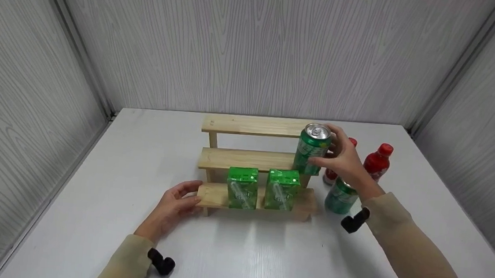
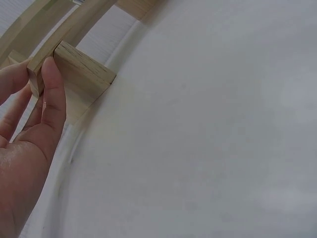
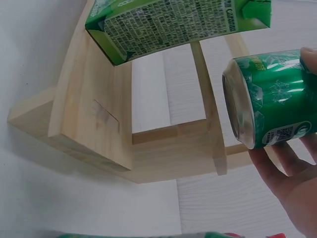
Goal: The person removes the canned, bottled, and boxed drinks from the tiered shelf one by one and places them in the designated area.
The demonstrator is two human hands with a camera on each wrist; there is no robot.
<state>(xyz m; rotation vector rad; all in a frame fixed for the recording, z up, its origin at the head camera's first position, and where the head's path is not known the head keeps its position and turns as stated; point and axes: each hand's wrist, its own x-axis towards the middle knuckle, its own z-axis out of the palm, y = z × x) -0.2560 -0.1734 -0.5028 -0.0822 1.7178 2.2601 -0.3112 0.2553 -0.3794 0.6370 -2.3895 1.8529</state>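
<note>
A three-tier wooden stand (image 1: pixel 246 159) stands on the white table. Two green drink cartons (image 1: pixel 242 188) (image 1: pixel 282 190) are upright on its lowest board. My left hand (image 1: pixel 175 204) pinches the left end of that board between thumb and fingers, clearly seen in the left wrist view (image 2: pixel 29 134). With thumb and fingers round it, my right hand (image 1: pixel 343 157) holds a green soda can (image 1: pixel 310 150) upright at the right end of the middle board. In the right wrist view the can's base (image 3: pixel 237 106) shows, seemingly just off the board.
Right of the stand, another green can (image 1: pixel 341 197) stands on the table, partly behind my right wrist. Two red-capped bottles (image 1: pixel 378 161) (image 1: pixel 330 176) stand near it, partly hidden by my hand. Grey wood-grain panels (image 1: pixel 254 47) enclose the back and sides.
</note>
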